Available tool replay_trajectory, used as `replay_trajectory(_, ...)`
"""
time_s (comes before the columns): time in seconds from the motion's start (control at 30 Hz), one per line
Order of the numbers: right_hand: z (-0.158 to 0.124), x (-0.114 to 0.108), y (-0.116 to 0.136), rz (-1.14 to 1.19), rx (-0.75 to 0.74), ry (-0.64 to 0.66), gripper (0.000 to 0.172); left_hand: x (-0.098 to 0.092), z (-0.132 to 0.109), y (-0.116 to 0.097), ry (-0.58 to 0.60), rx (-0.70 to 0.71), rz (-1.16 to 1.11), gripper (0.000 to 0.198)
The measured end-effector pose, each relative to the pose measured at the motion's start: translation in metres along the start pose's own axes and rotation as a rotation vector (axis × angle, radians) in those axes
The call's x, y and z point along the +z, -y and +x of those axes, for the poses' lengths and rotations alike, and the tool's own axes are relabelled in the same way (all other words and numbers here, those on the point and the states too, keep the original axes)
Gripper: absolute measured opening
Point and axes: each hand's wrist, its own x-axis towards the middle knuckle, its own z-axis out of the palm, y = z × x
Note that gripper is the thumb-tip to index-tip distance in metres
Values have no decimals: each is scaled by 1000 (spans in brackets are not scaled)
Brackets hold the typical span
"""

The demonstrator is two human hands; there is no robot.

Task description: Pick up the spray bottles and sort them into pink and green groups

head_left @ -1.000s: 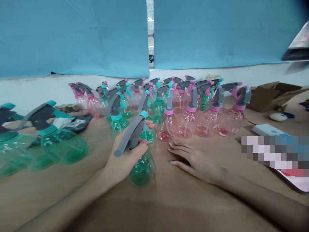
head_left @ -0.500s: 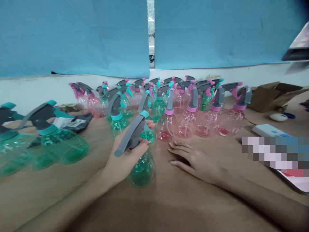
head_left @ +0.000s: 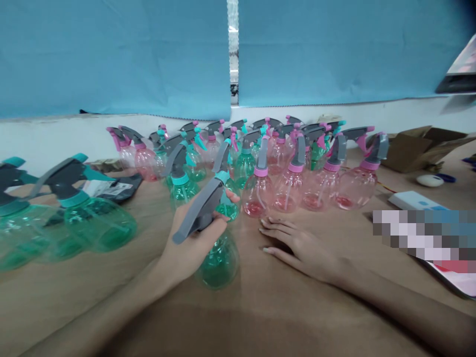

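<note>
My left hand point(head_left: 193, 240) is wrapped round the neck of a green spray bottle point(head_left: 217, 263) with a grey trigger head, which stands on the table point(head_left: 282, 317). Part of its neck is hidden behind my fingers. My right hand point(head_left: 297, 243) lies on the tabletop with its fingers apart, holding nothing. Just beyond its fingertips stands a pink spray bottle point(head_left: 256, 198), in a row with several more pink ones. Another green spray bottle point(head_left: 184, 191) is behind my left hand.
Several green spray bottles point(head_left: 98, 223) stand at the left, near a dark plastic bag point(head_left: 126, 188). More pink and green bottles crowd the back by the wall. On the right are a cardboard box point(head_left: 412, 146), a white mouse point(head_left: 429, 180) and a white box point(head_left: 416, 201).
The grey trigger head in my left hand has tipped very slightly to the left. My right hand has stayed where it was.
</note>
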Motion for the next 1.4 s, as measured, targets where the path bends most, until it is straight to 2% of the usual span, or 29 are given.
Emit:
replay_trajectory(0.17, 0, 1, 0, 14, 5, -16, 44, -2, -1, 2, 31, -29, -37, 23)
replay_trajectory(0.33, 0, 1, -1, 24, 5, -5, 45, -3, 0, 0, -37, 22, -42, 15)
replay_trajectory(0.53, 0, 2, -2, 20, -1, -7, 46, -3, -1, 0, -46, -16, -89, 9)
replay_trajectory(0.7, 0, 1, -1, 22, 1, -15, 45, -2, -1, 0, -8, -6, -78, 19)
replay_trajectory(0.83, 0, 1, -1, 18, -1, -7, 45, 2, 0, 2, -72, -7, -83, 27)
replay_trajectory(1.07, 0, 0, 0, -6, 2, 9, 46, 5, -2, 4, -112, -55, -59, 20)
replay_trajectory(1.4, 0, 0, 1, -31, 10, 30, 47, 5, 0, 7, -56, -13, -76, 39)
